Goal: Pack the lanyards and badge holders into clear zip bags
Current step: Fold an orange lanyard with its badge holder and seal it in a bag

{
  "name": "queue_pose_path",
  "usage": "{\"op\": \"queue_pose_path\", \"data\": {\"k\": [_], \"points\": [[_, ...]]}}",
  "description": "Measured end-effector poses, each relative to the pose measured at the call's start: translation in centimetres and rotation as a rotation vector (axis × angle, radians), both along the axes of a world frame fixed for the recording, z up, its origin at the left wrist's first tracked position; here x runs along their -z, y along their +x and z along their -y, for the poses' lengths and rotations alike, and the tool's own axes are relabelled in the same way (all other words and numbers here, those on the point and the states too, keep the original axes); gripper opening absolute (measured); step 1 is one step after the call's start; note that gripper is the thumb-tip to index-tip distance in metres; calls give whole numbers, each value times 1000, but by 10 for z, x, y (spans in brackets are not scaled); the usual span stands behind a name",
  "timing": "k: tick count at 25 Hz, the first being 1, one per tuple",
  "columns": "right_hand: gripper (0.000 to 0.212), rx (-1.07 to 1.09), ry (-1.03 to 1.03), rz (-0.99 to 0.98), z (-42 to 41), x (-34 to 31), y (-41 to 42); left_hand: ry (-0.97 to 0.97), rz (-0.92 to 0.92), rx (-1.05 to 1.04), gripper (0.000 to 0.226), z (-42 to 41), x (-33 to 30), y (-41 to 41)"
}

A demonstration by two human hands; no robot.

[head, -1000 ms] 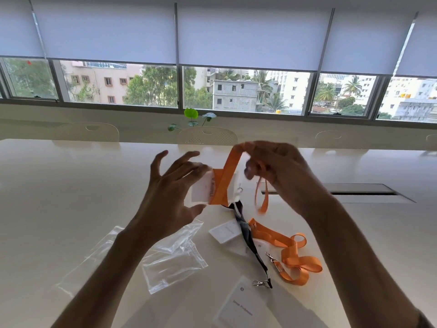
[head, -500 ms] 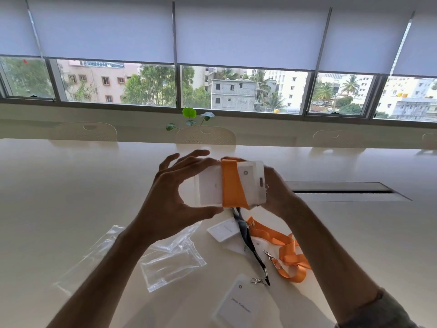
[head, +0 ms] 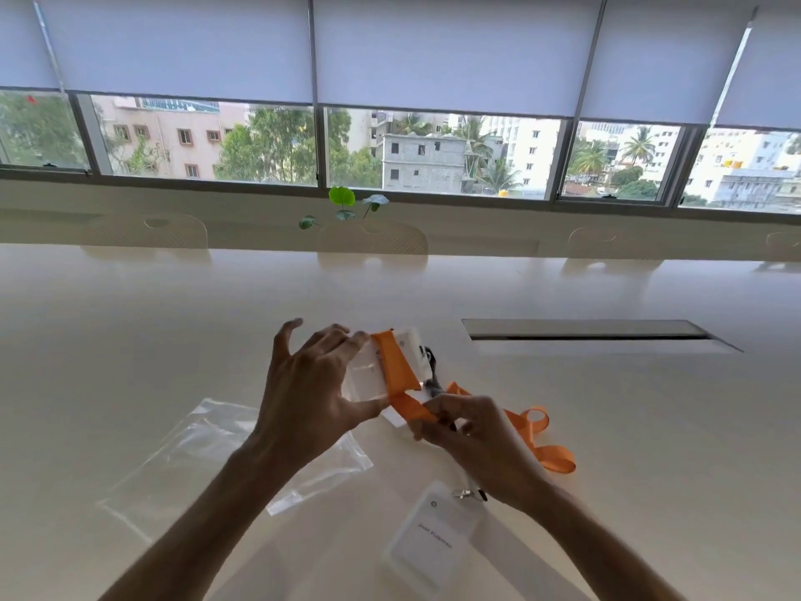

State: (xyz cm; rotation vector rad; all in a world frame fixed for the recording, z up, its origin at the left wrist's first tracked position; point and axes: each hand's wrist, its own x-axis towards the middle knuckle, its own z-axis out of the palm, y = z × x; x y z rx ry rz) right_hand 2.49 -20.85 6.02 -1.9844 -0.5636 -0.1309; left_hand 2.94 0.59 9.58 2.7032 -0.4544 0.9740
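My left hand (head: 310, 383) holds a white badge holder (head: 368, 375) above the table, thumb below and fingers on its top edge. An orange lanyard strap (head: 396, 366) is wrapped around the holder. My right hand (head: 472, 435) pinches the loose end of that strap just below the holder. A second orange lanyard (head: 546, 444) lies on the table behind my right hand. Another badge holder with a printed name (head: 433, 540) lies near the front, with a metal clip (head: 466, 494) at its top. Clear zip bags (head: 203, 453) lie flat under my left forearm.
The work surface is a long cream table (head: 130, 340). A recessed cable slot (head: 594, 336) sits at the right. Chair backs (head: 372, 240) line the far edge, with a small green plant (head: 342, 201) and windows behind.
Both hands have lowered toward the table with the wrapped badge holder. My right hand has come from behind the holder to below it and now pulls the strap's end downward.
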Motion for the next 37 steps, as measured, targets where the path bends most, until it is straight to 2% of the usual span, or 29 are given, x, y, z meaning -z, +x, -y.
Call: {"op": "queue_pose_path", "data": {"k": [3,6,8,11,16,19,21,24,27,30,33,37], "points": [[19,89,-164,49,13,9,-10,95,-101,3,79,-1,38,-19],[26,63,-74,-31,6,21,-15,207,-175,15,84,-1,67,-39],[20,58,15,-81,-4,33,-12,217,-181,38,84,1,78,-48],[13,98,39,-164,-18,44,0,152,-202,62,79,2,90,-54],[14,96,220,-333,-34,51,10,-141,-376,195,68,0,95,-49],[19,87,237,-331,-40,59,9,-247,-405,243,38,1,89,-38],[21,104,255,-344,-42,63,8,-270,-391,209,28,1,91,-33],[18,141,203,-272,-42,67,7,-249,-407,163,22,1,101,-30],[11,228,50,-91,-42,66,5,-207,-427,159,15,2,106,-28],[12,264,-134,112,-42,67,3,-171,-427,167,17,3,107,-28],[12,214,-163,117,-43,68,1,-204,-475,213,20,2,105,-28],[10,169,-134,7,-41,67,3,-252,-570,232,21,-3,104,-24]]}}
